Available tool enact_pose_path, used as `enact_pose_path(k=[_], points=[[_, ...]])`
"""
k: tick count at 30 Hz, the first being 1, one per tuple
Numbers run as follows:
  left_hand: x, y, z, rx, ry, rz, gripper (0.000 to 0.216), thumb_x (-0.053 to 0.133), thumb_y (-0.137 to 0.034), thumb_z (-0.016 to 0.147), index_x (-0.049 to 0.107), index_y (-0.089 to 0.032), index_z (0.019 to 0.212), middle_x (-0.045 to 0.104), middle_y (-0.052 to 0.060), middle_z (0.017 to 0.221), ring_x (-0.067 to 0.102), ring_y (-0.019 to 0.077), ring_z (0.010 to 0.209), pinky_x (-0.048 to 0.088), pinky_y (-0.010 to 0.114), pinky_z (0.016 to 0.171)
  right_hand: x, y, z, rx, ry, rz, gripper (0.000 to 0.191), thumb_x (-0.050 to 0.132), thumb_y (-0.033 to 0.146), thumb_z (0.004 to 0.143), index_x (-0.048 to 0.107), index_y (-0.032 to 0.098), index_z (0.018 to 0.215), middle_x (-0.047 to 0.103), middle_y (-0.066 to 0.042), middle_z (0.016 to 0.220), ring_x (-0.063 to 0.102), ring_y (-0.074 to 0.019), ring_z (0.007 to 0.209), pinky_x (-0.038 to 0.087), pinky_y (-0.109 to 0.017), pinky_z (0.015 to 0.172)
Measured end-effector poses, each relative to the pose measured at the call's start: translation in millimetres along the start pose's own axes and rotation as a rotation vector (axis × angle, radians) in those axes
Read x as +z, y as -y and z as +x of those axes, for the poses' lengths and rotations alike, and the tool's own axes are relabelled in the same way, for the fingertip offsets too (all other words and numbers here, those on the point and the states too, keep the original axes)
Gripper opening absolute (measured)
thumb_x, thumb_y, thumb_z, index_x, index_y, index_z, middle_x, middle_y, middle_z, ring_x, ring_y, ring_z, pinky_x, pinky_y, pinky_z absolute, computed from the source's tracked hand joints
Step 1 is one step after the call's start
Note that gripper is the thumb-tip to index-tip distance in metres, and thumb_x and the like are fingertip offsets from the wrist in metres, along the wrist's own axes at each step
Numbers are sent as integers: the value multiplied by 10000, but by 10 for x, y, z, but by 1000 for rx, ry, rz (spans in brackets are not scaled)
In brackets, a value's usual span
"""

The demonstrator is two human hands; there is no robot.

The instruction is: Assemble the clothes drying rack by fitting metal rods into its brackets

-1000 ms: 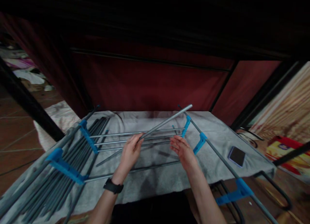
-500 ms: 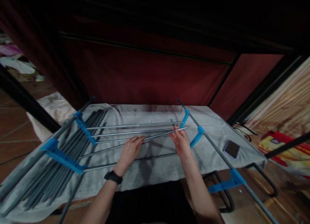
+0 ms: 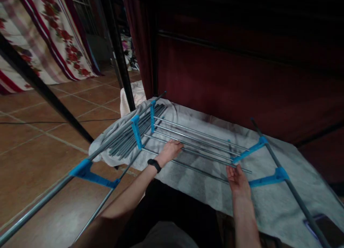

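The metal tube (image 3: 206, 156) is held by the left hand (image 3: 171, 150); the grip of the right hand (image 3: 238, 180) cannot be told. If the tube tilts, the blue bracket (image 3: 266, 180) could be knocked.

Two hands: a left hand (image 3: 170, 150) and a right hand (image 3: 238, 181). Five blue brackets (image 3: 136, 132) in view — three left, two right. Five slender crosswise tubes (image 3: 208, 157), two thicker side poles (image 3: 295, 193), one phone (image 3: 330, 231), one dark wristband (image 3: 154, 165). Bundled loose rods (image 3: 129, 140) — several at least (they overlap too much for an exact count).
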State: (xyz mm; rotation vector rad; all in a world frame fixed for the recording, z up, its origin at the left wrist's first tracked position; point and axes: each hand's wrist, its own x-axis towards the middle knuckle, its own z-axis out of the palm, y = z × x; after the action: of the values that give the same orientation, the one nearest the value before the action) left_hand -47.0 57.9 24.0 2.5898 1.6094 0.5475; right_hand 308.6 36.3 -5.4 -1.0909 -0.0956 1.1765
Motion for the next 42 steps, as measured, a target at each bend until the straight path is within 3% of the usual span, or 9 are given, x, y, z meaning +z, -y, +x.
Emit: enact_pose_path(k=[6,12,20,34,42], points=[[-62,180,-77,-19,-2,23,287,504,-196,957,684,-222,1179,683,74,1025,630,203,959,424,344,893,-96,-27,92,34,-51,-34,180,709,275,847,592,208,727,582,63,634,613,-72,587,619,-233,706],[-67,280,-181,7,-27,46,294,441,-185,979,689,-194,1137,667,75,976,616,196,897,397,353,868,-171,-59,176,-12,28,-62,119,671,143,829,624,218,750,670,33,751,678,-96,699,623,-243,702],[-60,174,-218,31,2,163,296,422,-146,972,693,-195,1081,652,75,937,594,196,857,372,356,834,-177,-54,213,48,-67,-1,282,496,-31,829,613,217,762,692,2,779,703,-120,728,627,-283,700],[-63,30,-123,61,-23,322,273,426,-116,973,658,-145,1114,648,104,956,567,216,856,347,376,811,-280,-138,225,126,-110,0,191,547,155,920,573,219,742,591,54,614,603,-91,565,591,-260,656],[-33,39,-101,51,18,307,268,418,-111,973,674,-146,1047,653,101,952,579,223,878,359,390,843,-315,-186,223,107,-84,-16,164,549,79,857,581,221,781,667,36,731,668,-100,685,615,-271,734]])
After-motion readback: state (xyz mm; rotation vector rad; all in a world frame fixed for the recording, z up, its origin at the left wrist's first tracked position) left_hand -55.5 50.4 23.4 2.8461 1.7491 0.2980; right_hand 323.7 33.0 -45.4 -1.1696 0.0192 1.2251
